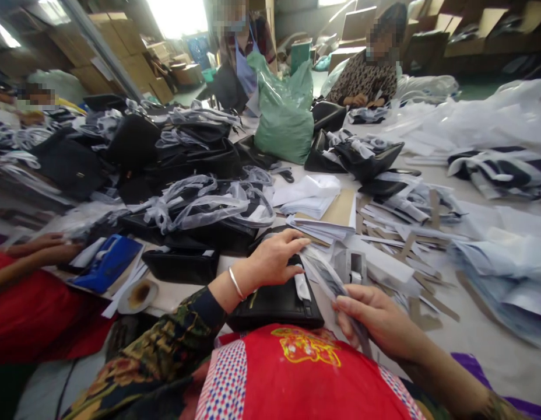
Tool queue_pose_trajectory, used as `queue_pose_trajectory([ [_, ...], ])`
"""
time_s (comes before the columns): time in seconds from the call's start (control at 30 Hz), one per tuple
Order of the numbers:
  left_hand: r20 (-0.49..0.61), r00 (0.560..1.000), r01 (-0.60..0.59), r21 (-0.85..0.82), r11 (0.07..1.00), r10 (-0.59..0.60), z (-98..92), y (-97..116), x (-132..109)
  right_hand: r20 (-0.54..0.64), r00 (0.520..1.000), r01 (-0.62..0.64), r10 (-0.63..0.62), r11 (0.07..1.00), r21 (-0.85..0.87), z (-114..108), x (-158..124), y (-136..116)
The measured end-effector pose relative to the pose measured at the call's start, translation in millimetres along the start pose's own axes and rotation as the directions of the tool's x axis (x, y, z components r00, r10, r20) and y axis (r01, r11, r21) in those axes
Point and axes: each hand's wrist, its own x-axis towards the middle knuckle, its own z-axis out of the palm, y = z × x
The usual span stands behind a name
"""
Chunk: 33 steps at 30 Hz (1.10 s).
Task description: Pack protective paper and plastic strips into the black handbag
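A black bag (274, 306) lies in front of me at the table's near edge, with a white-wrapped piece (302, 284) on its right part. Over the bag hovers my left hand (277, 255), a bangle on its wrist, thumb and fingers apart. Its fingertips are close to the upper end of a strap (327, 274) in translucent wrapping; whether they touch it I cannot tell. My right hand (369, 312) pinches that strap lower down, right of the bag, and its tail hangs toward my red apron.
Behind the bag are stacked papers (323, 224), a tape dispenser (351, 265) and scattered card strips (406, 245). A blue tape dispenser (111, 262) and tape roll (137, 294) lie left, near a co-worker's arm (38, 256). Black bags (134, 140) and a green sack (283, 116) stand farther back; other people work there.
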Motion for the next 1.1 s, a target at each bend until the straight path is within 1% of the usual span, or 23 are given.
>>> queue_pose_trajectory([
  [0.07,-0.032,0.995,-0.090,0.092,0.992,0.093,-9.2,12,10,0.006,0.999,0.032,-0.032,0.999,0.030,6,9,-8],
  [0.13,-0.037,0.991,-0.114,0.221,0.969,0.125,-15.8,15,22,-0.001,0.998,0.064,-0.064,0.996,0.054,12,18,-17],
  [0.2,-0.054,0.988,-0.121,0.307,0.944,0.145,-22.8,13,31,-0.023,0.996,0.093,-0.091,0.993,0.070,16,27,-27],
  [0.27,-0.074,0.982,-0.141,0.345,0.928,0.176,-30.6,10,38,-0.048,0.991,0.128,-0.124,0.989,0.080,19,37,-36],
  [0.37,-0.056,0.978,-0.166,0.389,0.906,0.203,-37.9,3,46,-0.078,0.982,0.181,-0.173,0.978,0.105,21,54,-48],
  [0.43,-0.048,0.984,-0.141,0.389,0.910,0.173,-37.2,-6,50,-0.089,0.979,0.194,-0.184,0.974,0.114,22,61,-51],
  [0.47,-0.061,0.988,-0.108,0.371,0.922,0.140,-35.6,-12,52,-0.087,0.979,0.194,-0.185,0.975,0.111,22,63,-51],
  [0.53,-0.133,0.990,0.000,0.297,0.955,0.041,-31.8,-30,55,-0.058,0.982,0.183,-0.178,0.979,0.092,19,60,-47],
  [0.57,-0.181,0.983,0.068,0.245,0.967,-0.024,-30.3,-40,56,-0.031,0.986,0.164,-0.163,0.983,0.076,17,56,-43],
  [0.6,-0.233,0.968,0.139,0.188,0.972,-0.093,-29.4,-51,56,0.001,0.990,0.137,-0.138,0.989,0.056,15,50,-38],
  [0.67,-0.328,0.917,0.265,0.081,0.961,-0.226,-29.2,-72,57,0.061,0.996,0.070,-0.071,0.997,0.015,10,37,-27],
  [0.7,-0.359,0.891,0.311,0.038,0.950,-0.277,-29.4,-81,58,0.074,0.996,0.043,-0.043,0.999,0.003,8,32,-22],
  [0.73,-0.375,0.870,0.347,0.004,0.938,-0.320,-29.6,-89,58,0.070,0.997,0.025,-0.025,1.000,0.002,8,28,-18],
  [0.8,-0.366,0.844,0.403,-0.050,0.914,-0.392,-29.1,-99,59,0.019,0.999,0.031,-0.031,0.999,0.025,9,27,-15],
  [0.83,-0.364,0.827,0.431,-0.078,0.899,-0.428,-28.1,-100,59,-0.018,0.999,0.047,-0.046,0.998,0.040,11,30,-16],
  [0.87,-0.378,0.799,0.461,-0.114,0.880,-0.467,-26.6,-98,57,-0.055,0.996,0.068,-0.065,0.996,0.055,14,36,-18],
  [0.9,-0.410,0.757,0.488,-0.163,0.858,-0.508,-24.7,-93,54,-0.085,0.993,0.091,-0.085,0.993,0.070,17,43,-22],
  [0.93,-0.447,0.701,0.508,-0.236,0.829,-0.556,-22.2,-86,50,-0.105,0.989,0.114,-0.105,0.990,0.084,20,51,-26],
  [0.97,-0.458,0.647,0.506,-0.340,0.793,-0.609,-19.2,-76,43,-0.123,0.985,0.136,-0.124,0.986,0.099,23,60,-31],
  [1.0,-0.414,0.624,0.474,-0.474,0.742,-0.663,-15.6,-64,36,-0.135,0.981,0.154,-0.138,0.982,0.112,25,70,-36],
  [1.03,-0.295,0.652,0.420,-0.626,0.657,-0.698,-11.7,-51,28,-0.137,0.980,0.165,-0.148,0.979,0.121,28,80,-41],
  [1.07,-0.121,0.726,0.362,-0.771,0.525,-0.677,-7.8,-37,21,-0.133,0.979,0.173,-0.156,0.977,0.125,31,89,-46],
  [1.1,0.039,0.801,0.317,-0.874,0.369,-0.597,-4.3,-24,15,-0.125,0.979,0.177,-0.162,0.976,0.123,33,99,-51],
])
